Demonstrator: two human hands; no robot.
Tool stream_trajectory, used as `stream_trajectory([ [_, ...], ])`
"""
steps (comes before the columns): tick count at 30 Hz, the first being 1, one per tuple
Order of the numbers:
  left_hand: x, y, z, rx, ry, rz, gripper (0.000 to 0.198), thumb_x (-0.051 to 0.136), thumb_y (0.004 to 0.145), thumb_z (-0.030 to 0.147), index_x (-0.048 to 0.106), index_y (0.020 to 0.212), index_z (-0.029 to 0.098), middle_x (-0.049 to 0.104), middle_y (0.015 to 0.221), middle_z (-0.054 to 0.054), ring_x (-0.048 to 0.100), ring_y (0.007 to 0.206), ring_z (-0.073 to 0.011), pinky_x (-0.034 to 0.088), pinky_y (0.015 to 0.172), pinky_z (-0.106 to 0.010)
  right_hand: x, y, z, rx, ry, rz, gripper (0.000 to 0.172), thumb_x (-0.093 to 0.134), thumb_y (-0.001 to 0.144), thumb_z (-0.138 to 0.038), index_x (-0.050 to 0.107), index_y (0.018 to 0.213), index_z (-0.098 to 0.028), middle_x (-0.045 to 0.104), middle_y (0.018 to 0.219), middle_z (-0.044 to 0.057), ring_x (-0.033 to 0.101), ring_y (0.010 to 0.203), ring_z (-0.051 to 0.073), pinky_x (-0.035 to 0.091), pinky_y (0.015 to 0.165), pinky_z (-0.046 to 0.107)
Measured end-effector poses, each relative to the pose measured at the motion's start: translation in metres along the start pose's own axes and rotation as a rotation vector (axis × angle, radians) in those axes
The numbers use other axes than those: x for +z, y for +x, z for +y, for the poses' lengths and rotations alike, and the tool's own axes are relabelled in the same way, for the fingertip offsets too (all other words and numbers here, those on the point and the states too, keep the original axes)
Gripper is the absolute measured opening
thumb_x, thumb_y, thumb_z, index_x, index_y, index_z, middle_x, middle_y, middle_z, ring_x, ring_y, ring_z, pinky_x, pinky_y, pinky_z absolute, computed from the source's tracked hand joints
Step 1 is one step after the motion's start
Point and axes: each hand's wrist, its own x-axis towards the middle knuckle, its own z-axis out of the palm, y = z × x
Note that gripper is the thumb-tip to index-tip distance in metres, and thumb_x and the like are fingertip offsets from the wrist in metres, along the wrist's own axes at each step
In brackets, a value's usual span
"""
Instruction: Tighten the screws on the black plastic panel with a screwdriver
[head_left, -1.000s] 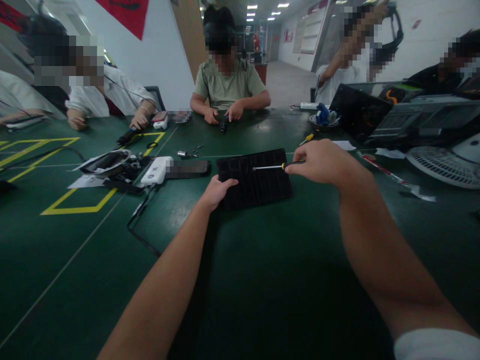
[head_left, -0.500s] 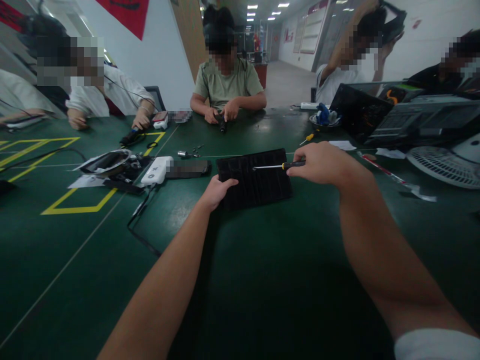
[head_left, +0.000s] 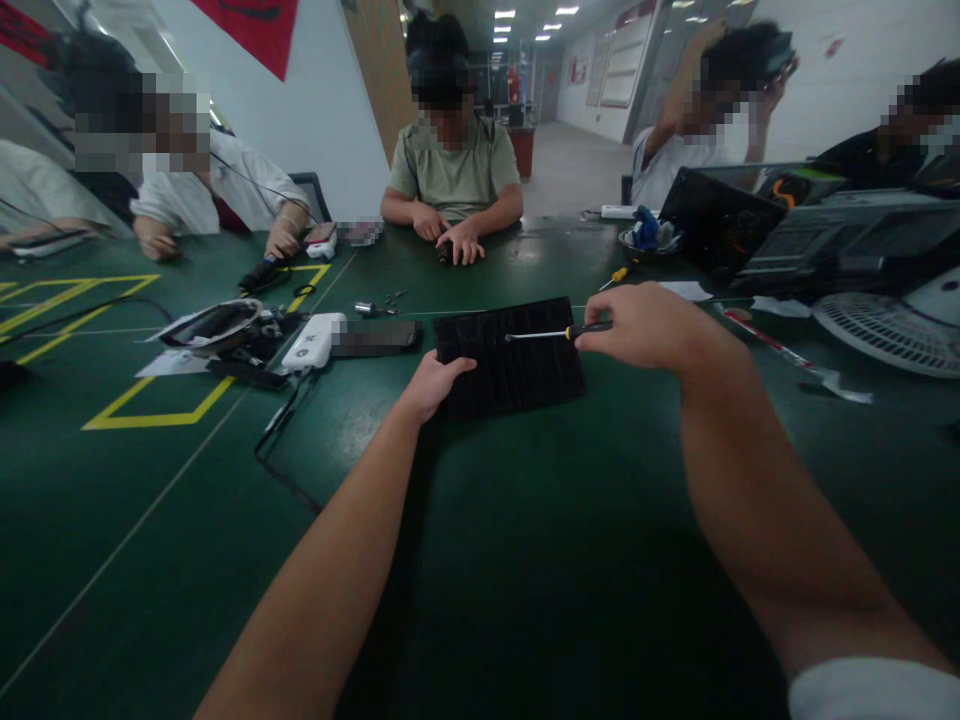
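My left hand [head_left: 433, 385] grips the left edge of a black rectangular panel [head_left: 480, 375], its thumb on top and its other fingers hidden beneath. Ridges and slots run across the panel's dark surface. In my right hand [head_left: 637, 325] is a screwdriver [head_left: 544, 335] with a black and yellow handle and a thin metal shaft, held almost level and pointing left. The shaft lies over the upper middle of the panel, its tip at a small round spot; whether the tip touches is hard to tell.
A dark phone [head_left: 379, 340] and a white device [head_left: 315, 342] with a cable lie left of the panel. Small metal parts [head_left: 366, 309] sit behind them. A yellow-handled screwdriver [head_left: 619, 274] lies beyond my right hand, with a white fan grille [head_left: 892, 330] farther right. Co-workers sit around the green table [head_left: 570, 560].
My hands, the panel and the screwdriver look nearly unmoved. Across the table, a co-worker's hands have shifted on a dark object, and the person at right has lowered a headset toward the head.
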Motion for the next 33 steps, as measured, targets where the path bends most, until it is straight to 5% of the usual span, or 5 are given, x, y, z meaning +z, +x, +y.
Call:
stream_trajectory([
  [33,-0.0008,0.0007,-0.0008,0.001,0.0,-0.002,0.038,0.085,0.063,0.028,0.074,0.098,0.017,0.08,0.107,-0.011,0.076,0.104,-0.0318,0.058,0.102,-0.051,0.0016,-0.0002,-0.0014,0.015,0.014,0.0,0.032,0.064,0.087,-0.052,0.078,0.098,-0.025,0.076,0.094,0.01,0.068,0.087,0.03,0.046,0.069,0.039],
])
